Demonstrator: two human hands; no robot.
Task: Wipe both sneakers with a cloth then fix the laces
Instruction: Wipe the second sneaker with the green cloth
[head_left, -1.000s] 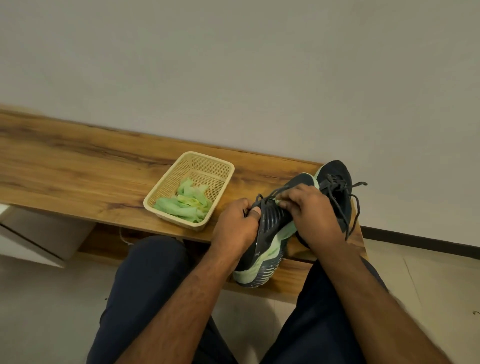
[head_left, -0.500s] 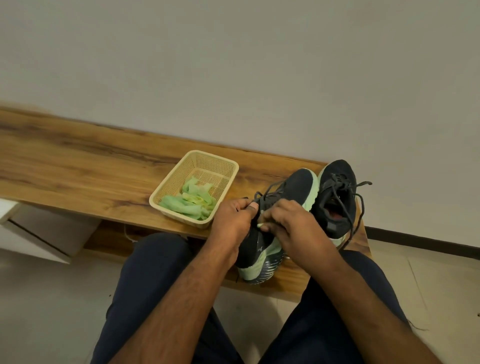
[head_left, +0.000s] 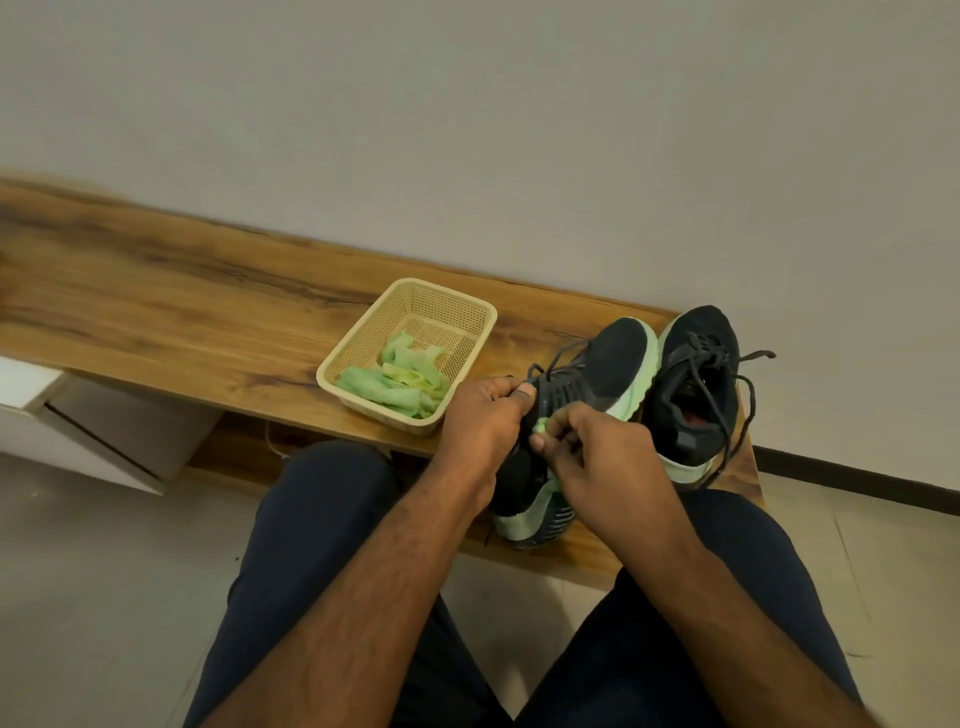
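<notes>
Matt knit sneaker (head_left: 618, 364), wood-grain bench (head_left: 182, 312)

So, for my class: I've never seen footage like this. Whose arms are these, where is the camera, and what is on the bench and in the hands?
The camera sits on a person's head and looks down, so the two bare arms are the wearer's own, with dark-trousered knees below. There is no machine.

A long wooden bench runs along the wall. On it stands a cream plastic mesh basket holding crumpled pale green cloths, and two black sneakers with mint-green soles.

The far sneaker stands alone, its laces loose. The near sneaker is being worked on: the left hand grips it at the laces, and the right hand pinches something pale green against it, too hidden to identify.
</notes>
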